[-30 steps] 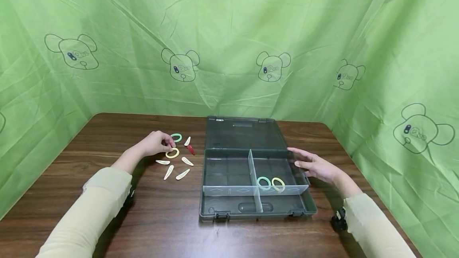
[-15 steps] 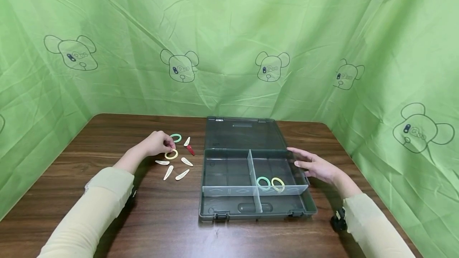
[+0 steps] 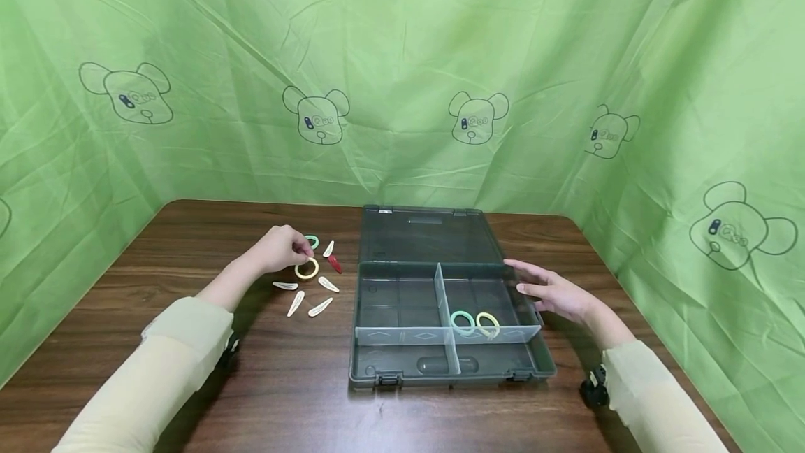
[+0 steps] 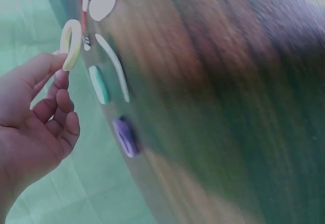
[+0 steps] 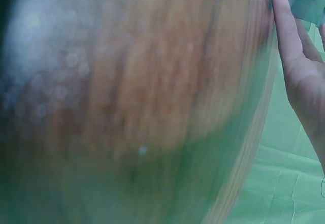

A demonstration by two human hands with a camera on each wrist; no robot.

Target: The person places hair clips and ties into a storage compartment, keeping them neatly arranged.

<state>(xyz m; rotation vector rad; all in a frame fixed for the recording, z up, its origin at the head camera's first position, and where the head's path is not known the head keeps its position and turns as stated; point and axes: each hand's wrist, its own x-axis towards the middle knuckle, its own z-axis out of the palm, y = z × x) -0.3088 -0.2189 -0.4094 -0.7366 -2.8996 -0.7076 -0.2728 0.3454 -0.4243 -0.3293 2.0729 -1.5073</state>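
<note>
Head view: your left hand [image 3: 272,252] pinches a yellow hair tie [image 4: 75,43] at nine o'clock from the open divided box [image 3: 397,303] (a red snap clip [image 3: 335,264] lies nearby); your right hand [image 3: 561,296], thumb and fingers apart, rests at the box's three-o'clock edge.

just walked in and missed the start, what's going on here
A person's left hand pinches a yellow ring near white clips and a red clip on the table. The right hand is at the right edge of an open divided box, whose far right compartment holds one green ring and another yellow one.
</note>
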